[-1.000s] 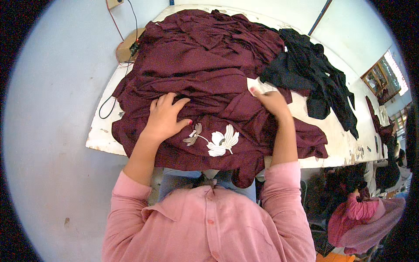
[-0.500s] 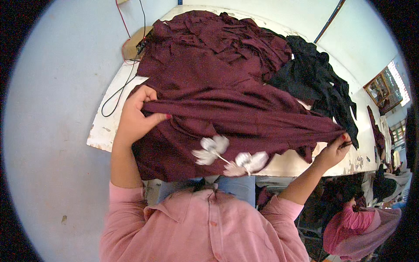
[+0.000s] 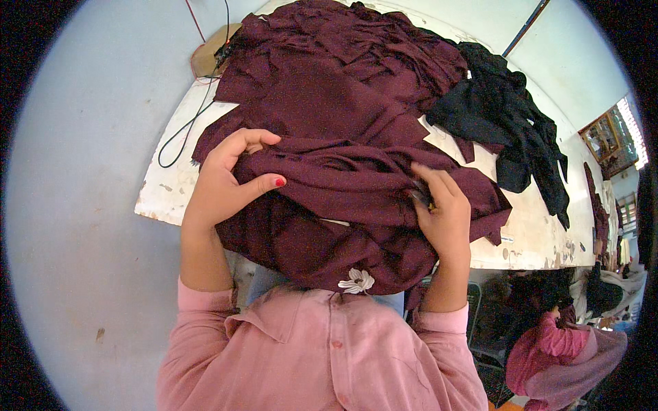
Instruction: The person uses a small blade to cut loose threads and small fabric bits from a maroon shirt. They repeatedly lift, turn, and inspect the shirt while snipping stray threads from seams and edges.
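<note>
While the matte maroon cloth (image 3: pixel 329 186) lies bunched in long folds across the worn white tabletop (image 3: pixel 541 233), I judge the step in hand to be arranging those folds, and I'd say the next move calls for a light, steady hold at both ends so the layers don't slip. I take the white flower motif (image 3: pixel 356 281), near the cloth's front edge, as my landmark. Beyond it to the left, my left grip (image 3: pixel 218 179) curves around one end of the upper fold, thumb and fingertips apart; whether it squeezes, I can't tell. Beyond it to the right, my right grip (image 3: pixel 445 211) bends over the other end, a small dark-and-yellow thing (image 3: pixel 431 205) showing at its fingers, too blurred to identify; how far it closes, I can't tell. Between both grips, touching each, runs the fold, beyond the motif.
</note>
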Demonstrator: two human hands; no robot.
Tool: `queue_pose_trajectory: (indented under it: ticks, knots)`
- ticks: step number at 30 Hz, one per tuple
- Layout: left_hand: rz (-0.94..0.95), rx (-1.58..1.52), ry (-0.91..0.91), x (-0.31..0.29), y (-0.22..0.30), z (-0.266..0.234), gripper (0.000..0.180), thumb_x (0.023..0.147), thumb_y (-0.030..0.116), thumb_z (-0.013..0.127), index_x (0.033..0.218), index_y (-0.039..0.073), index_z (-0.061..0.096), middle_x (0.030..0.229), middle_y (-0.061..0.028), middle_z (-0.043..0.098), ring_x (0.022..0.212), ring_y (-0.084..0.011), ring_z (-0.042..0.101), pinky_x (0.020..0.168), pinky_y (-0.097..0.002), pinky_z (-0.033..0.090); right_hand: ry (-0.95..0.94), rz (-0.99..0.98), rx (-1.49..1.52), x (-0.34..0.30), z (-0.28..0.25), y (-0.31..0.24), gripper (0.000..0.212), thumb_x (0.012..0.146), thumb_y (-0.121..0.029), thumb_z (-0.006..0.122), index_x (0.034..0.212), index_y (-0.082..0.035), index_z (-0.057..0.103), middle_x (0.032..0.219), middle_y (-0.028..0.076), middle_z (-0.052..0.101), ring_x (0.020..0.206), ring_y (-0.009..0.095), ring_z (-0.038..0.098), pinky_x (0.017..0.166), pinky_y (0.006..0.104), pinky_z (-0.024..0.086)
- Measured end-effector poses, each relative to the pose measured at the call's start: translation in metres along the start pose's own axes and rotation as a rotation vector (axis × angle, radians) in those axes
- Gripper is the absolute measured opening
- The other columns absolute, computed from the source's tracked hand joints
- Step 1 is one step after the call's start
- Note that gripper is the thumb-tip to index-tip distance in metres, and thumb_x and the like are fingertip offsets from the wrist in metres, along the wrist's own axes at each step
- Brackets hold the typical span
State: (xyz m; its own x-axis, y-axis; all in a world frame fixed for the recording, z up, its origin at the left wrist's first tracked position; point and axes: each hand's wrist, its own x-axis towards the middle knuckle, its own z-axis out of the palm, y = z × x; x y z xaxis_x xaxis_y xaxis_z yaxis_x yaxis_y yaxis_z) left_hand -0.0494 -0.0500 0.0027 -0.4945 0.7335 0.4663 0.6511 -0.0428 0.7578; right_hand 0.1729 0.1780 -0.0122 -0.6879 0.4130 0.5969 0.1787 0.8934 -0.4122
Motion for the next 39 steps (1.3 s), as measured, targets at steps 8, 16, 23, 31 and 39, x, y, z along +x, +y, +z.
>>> queue_pose_trajectory:
  ticks: [8,16,23,31,39]
  knots:
    - [-0.068,0.219,0.012,-0.006,-0.023,0.003,0.028,0.07,0.008,0.077,0.095,0.003,0.066,0.084,-0.0077,0.059,0.081,-0.0188,0.057,0.076,-0.0282,0.045,0.121,0.047,0.098,-0.018,-0.02,0.015,0.022,0.065,0.006,0.073,0.079,-0.002,0.058,0.074,0.009,0.058,0.067,0.02,0.056,0.063,0.0273,0.045]
    - [0.105,0.347,-0.002,-0.002,-0.01,0.02,0.047,0.069,0.017,0.08,0.11,0.003,0.062,0.094,-0.0094,0.061,0.088,-0.0239,0.06,0.081,-0.0313,0.047,0.139,0.066,0.148,-0.028,-0.032,0.019,0.023,0.061,0.006,0.074,0.076,-0.002,0.058,0.071,0.01,0.057,0.065,0.022,0.057,0.061,0.0287,0.045]
    - [-0.11,0.053,-0.323,0.025,0.007,0.047,0.039,0.079,0.022,0.074,0.107,-0.001,0.06,0.083,-0.0064,0.063,0.075,-0.0115,0.055,0.068,-0.0262,0.046,0.144,0.03,0.205,-0.035,-0.039,0.019,0.022,0.059,0.006,0.071,0.073,-0.002,0.057,0.071,0.009,0.057,0.065,0.022,0.056,0.062,0.0299,0.044]
    - [-0.284,-0.419,-0.244,0.036,0.006,0.057,0.014,0.092,0.015,0.061,0.097,0.002,0.06,0.072,0.008,0.052,0.065,-0.0017,0.045,0.061,-0.0185,0.037,0.117,0.117,0.181,-0.05,-0.047,0.033,0.021,0.061,0.006,0.069,0.074,-0.002,0.054,0.07,0.009,0.056,0.065,0.022,0.055,0.062,0.029,0.043]
    - [-0.309,-0.636,-0.273,0.031,0.033,0.047,0.024,0.091,0.011,0.062,0.112,0.004,0.056,0.068,0.0089,0.052,0.064,0.0016,0.043,0.06,-0.0164,0.033,0.139,0.206,0.052,-0.049,-0.037,0.042,0.018,0.065,0.005,0.064,0.08,-0.002,0.057,0.077,0.011,0.056,0.072,0.025,0.055,0.068,0.0307,0.044]
